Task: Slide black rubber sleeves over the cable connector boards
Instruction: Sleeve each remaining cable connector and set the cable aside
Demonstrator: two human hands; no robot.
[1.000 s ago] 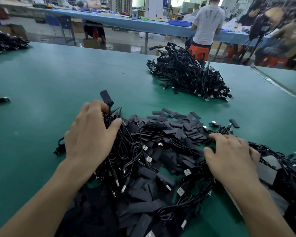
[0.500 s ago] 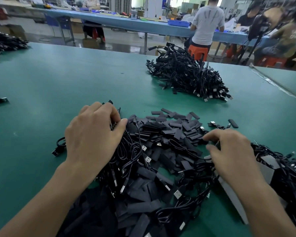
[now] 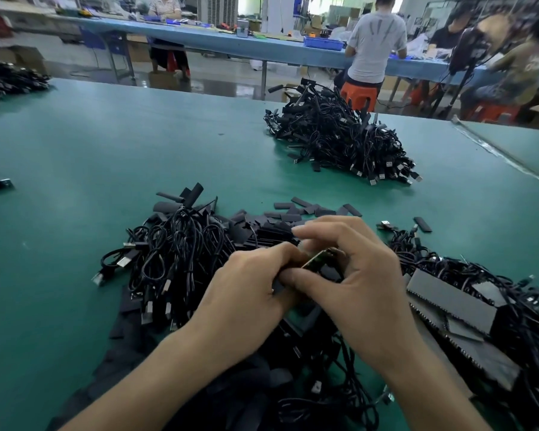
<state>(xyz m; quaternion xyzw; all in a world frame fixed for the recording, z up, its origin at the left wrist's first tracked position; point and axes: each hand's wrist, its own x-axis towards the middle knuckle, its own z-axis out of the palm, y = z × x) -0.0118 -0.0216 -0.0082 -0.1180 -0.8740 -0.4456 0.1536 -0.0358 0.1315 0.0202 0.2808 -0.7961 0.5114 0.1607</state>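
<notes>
My left hand point(image 3: 249, 287) and my right hand point(image 3: 358, 281) meet over the near pile of black cables point(image 3: 175, 256) and flat black rubber sleeves point(image 3: 296, 213). Between the fingertips sits a small greenish connector board point(image 3: 319, 258), pinched by my right thumb and fingers. My left hand pinches a black rubber sleeve point(image 3: 279, 283) right against the board's lower end. How far the board sits inside the sleeve is hidden by the fingers.
A second heap of black cables point(image 3: 339, 141) lies further back on the green table point(image 3: 106, 150). Grey foam-like strips point(image 3: 451, 303) lie among cables at the right. More cable piles point(image 3: 10, 79) sit far left. People work at a blue bench point(image 3: 231, 42) behind.
Both hands left the pile's sides and came together at the middle. They now hold a connector board and a sleeve, where before they rested spread on the cables.
</notes>
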